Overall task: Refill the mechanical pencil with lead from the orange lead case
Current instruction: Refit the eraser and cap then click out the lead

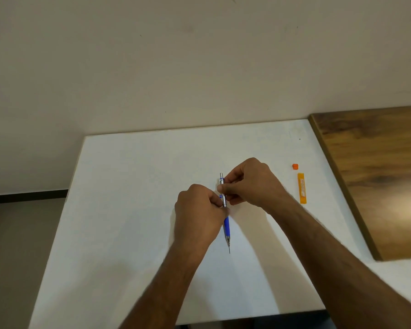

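Observation:
A blue and silver mechanical pencil (226,227) is held over the middle of the white table (128,198), its tip pointing toward me. My left hand (197,214) grips the barrel around its middle. My right hand (252,184) pinches the silver upper part near the clip and the top end. The orange lead case (301,188) lies flat on the table to the right of my hands, apart from them. Its small orange cap (295,166) sits separately just beyond the case. No loose lead is visible.
A brown wooden surface (377,176) adjoins the table on the right. A plain wall (199,67) rises behind the table's far edge. Floor shows at the left below the table's side.

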